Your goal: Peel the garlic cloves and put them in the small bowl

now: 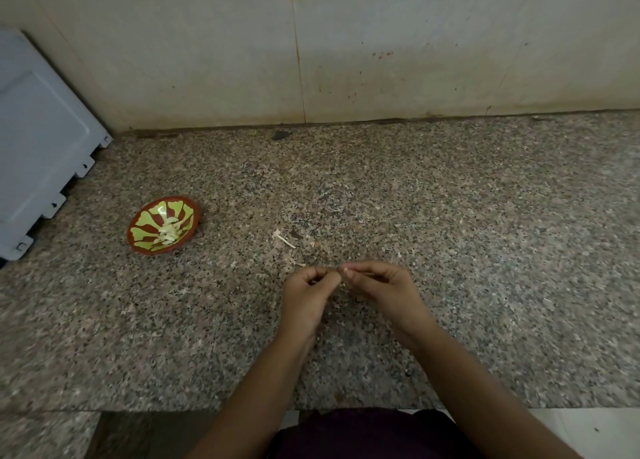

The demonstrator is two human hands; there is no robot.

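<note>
A small red bowl [164, 225] with a yellow-green pattern sits on the speckled granite counter [450, 233] at the left, holding several pale peeled garlic cloves [169, 232]. My two hands meet over the counter's middle, well to the right of the bowl. My right hand [381, 287] pinches a small pale garlic clove [345, 270] at its fingertips. My left hand [306, 294] has its fingers curled and its fingertips at the same clove; most of the clove is hidden by the fingers.
Thin scraps of garlic skin [286, 240] lie on the counter just beyond my hands. A grey-white appliance [38, 154] stands at the far left against the tiled wall [381, 60]. The counter's front edge runs below my forearms.
</note>
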